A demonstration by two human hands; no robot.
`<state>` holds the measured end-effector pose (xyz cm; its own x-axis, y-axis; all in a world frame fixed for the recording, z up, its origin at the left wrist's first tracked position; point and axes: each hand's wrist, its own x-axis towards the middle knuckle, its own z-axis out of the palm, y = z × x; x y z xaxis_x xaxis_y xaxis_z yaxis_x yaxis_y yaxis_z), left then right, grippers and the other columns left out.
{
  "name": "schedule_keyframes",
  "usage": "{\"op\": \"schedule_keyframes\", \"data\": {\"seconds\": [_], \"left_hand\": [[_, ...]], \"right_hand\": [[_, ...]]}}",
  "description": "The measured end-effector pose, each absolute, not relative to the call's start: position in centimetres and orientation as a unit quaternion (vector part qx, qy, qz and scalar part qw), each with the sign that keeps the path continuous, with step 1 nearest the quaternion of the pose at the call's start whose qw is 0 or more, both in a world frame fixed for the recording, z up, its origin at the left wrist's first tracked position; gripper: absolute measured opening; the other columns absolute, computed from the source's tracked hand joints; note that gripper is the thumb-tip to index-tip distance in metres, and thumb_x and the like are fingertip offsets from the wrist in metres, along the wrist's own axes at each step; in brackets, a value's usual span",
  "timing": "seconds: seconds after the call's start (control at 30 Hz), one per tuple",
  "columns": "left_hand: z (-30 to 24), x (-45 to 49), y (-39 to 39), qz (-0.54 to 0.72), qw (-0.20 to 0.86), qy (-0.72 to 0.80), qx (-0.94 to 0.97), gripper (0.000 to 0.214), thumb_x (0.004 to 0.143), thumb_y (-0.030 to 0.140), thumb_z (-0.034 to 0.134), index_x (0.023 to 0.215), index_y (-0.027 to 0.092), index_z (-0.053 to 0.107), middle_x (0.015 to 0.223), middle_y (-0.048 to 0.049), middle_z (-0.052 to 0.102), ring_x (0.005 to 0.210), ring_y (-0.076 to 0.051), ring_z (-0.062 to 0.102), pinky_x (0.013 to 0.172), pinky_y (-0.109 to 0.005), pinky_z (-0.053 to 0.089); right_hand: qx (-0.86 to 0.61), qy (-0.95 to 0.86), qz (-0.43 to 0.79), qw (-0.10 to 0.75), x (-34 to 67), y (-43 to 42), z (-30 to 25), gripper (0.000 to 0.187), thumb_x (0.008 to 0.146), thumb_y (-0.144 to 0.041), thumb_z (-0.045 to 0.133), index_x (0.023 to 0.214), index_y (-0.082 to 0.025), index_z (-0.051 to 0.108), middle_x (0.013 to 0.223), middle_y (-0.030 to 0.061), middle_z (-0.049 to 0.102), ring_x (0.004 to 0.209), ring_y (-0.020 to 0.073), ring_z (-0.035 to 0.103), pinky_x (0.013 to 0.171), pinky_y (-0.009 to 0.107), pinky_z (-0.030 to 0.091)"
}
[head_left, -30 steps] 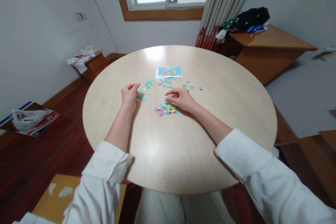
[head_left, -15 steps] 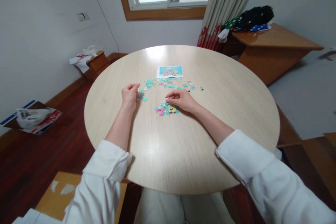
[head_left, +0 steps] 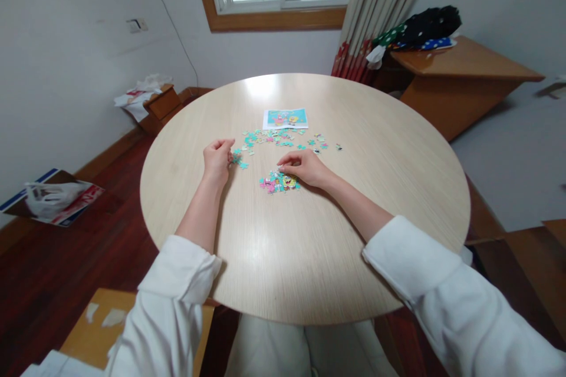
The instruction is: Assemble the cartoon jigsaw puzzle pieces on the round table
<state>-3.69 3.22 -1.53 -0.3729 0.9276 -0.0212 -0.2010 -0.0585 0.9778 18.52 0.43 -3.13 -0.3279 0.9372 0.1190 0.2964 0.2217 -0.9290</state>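
A joined cluster of jigsaw pieces (head_left: 273, 182) lies on the round table, showing pink and yellow cartoon figures. My right hand (head_left: 307, 166) is over its upper right edge, fingertips pinched on a small jigsaw piece (head_left: 280, 169) at the cluster's top. To the left, my left hand (head_left: 217, 159) rests on the table with its fingers curled closed. Whatever it may hold is hidden. Several loose turquoise pieces (head_left: 243, 165) lie just beside it. Farther back is a band of loose pieces (head_left: 269, 138), below the printed reference picture (head_left: 286, 119).
The pale round table (head_left: 283, 259) fills the middle. A few stray pieces (head_left: 338, 147) lie right of the main band. Behind stand a wooden desk (head_left: 464, 59) with cloths on it and a window with a curtain (head_left: 375, 12). A wooden stool (head_left: 97, 324) is at lower left.
Both hands keep nearly the same pose and place. The whole view has shifted very slightly; no piece has visibly moved.
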Motion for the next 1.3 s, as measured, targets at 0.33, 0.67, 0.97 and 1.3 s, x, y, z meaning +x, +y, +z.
{"op": "schedule_keyframes", "data": {"seconds": [0.33, 0.67, 0.97, 1.3], "left_hand": [[-1.55, -3.71, 3.27, 0.644, 0.446, 0.518, 0.342, 0.019, 0.065, 0.015, 0.065, 0.057, 0.018, 0.048, 0.041, 0.0092, 0.034, 0.037, -0.004, 0.03, 0.039, -0.018, 0.025], [-1.59, -3.77, 3.26, 0.649, 0.451, 0.509, 0.342, 0.021, 0.065, 0.014, 0.065, 0.056, 0.018, 0.047, 0.041, 0.0089, 0.035, 0.038, -0.004, 0.03, 0.04, -0.018, 0.025], [-1.13, -3.65, 2.99, 0.645, 0.45, 0.518, 0.336, 0.022, 0.065, 0.014, 0.065, 0.056, 0.018, 0.046, 0.042, 0.0092, 0.034, 0.037, -0.004, 0.029, 0.04, -0.018, 0.024], [-1.11, -3.62, 3.02, 0.632, 0.441, 0.532, 0.349, 0.025, 0.065, 0.019, 0.069, 0.059, 0.018, 0.045, 0.044, 0.0099, 0.033, 0.038, -0.003, 0.029, 0.04, -0.018, 0.024]], "right_hand": [[-0.45, -0.688, 0.437, 0.365, 18.57, 0.57, -3.2, 0.021, 0.067, -0.032, 0.073, 0.078, -0.014, 0.073, 0.068, 0.0034, 0.068, 0.064, 0.0136, 0.06, 0.063, 0.028, 0.049], [-0.458, -0.689, 0.43, 0.362, 18.55, 0.48, -3.02, 0.016, 0.07, -0.028, 0.071, 0.078, -0.014, 0.073, 0.072, 0.0046, 0.07, 0.067, 0.0145, 0.062, 0.068, 0.03, 0.051], [-0.461, -0.662, 0.449, 0.384, 18.58, 0.44, -2.86, 0.019, 0.069, -0.029, 0.072, 0.079, -0.012, 0.071, 0.069, 0.0045, 0.068, 0.065, 0.0142, 0.063, 0.067, 0.03, 0.053], [-0.454, -0.671, 0.46, 0.365, 18.74, 0.58, -3.04, 0.021, 0.068, -0.026, 0.072, 0.083, -0.012, 0.072, 0.071, 0.0048, 0.069, 0.068, 0.0148, 0.063, 0.068, 0.03, 0.052]]}}
